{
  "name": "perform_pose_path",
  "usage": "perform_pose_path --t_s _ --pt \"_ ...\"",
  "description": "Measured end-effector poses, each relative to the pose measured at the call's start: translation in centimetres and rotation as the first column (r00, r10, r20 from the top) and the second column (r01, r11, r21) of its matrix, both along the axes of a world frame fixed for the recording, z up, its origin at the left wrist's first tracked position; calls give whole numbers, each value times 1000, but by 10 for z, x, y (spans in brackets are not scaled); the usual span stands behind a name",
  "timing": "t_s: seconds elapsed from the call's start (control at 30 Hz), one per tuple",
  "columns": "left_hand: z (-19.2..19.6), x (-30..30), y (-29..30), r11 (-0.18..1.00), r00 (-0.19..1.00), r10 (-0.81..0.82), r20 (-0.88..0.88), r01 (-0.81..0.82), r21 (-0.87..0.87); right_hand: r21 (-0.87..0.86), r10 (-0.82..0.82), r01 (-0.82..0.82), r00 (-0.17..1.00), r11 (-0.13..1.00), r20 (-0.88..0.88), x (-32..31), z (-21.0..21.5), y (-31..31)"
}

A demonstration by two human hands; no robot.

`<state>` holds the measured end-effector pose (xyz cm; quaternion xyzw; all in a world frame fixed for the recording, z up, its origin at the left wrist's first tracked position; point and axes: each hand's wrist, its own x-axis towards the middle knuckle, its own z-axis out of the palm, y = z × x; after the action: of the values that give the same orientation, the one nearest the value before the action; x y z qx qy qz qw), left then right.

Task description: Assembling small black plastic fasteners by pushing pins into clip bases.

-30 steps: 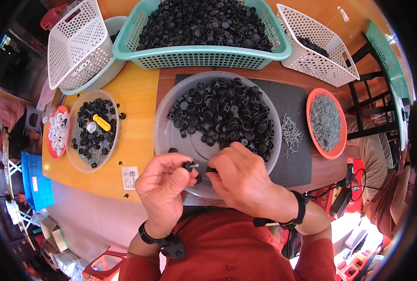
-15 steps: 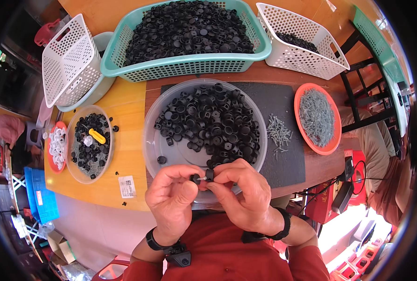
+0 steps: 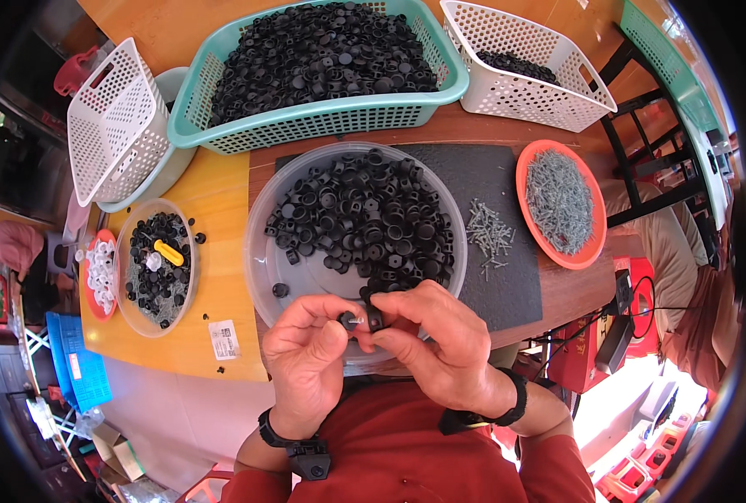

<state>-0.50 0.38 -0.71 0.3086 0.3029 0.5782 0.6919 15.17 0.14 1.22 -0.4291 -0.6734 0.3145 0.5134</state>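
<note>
My left hand (image 3: 306, 356) pinches a small black plastic cap (image 3: 347, 319) between thumb and fingers. My right hand (image 3: 436, 344) holds another small black plastic part (image 3: 375, 318) right against it; the two pieces touch at my fingertips. Both hands hover over the near rim of a round clear tray (image 3: 266, 260) that is heaped with black plastic caps (image 3: 365, 218). A loose pile of small metal screws (image 3: 489, 235) lies on the dark mat (image 3: 490, 180) to the right of the tray.
A teal basket (image 3: 306, 126) full of black caps stands at the back, with white baskets at the left (image 3: 109, 126) and right (image 3: 524, 71). An orange dish (image 3: 587, 243) holds screws on the right. A smaller clear dish (image 3: 130, 302) of black parts sits at the left.
The view has shifted slightly, so the table sits lower in the picture. My hands stay together at the tray's near rim, still working the two small black parts.
</note>
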Motion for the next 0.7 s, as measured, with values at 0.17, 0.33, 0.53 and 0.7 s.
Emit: perform_pose_path --t_s 0.17,0.33,0.53,0.7 --pt "1 -2 2 997 997 -47 62 51 -62 132 -3 -4 998 991 56 2 -4 3" --pt "1 -1 2 996 997 -78 28 79 -50 -14 45 -45 999 999 9 7 -2 0" --pt "6 4 0 1000 976 17 -217 -19 -7 -365 16 -135 951 921 -310 14 -6 -8" --pt "13 7 -2 997 955 58 -292 -38 73 -584 -114 -463 711 667 -694 22 -4 -5"
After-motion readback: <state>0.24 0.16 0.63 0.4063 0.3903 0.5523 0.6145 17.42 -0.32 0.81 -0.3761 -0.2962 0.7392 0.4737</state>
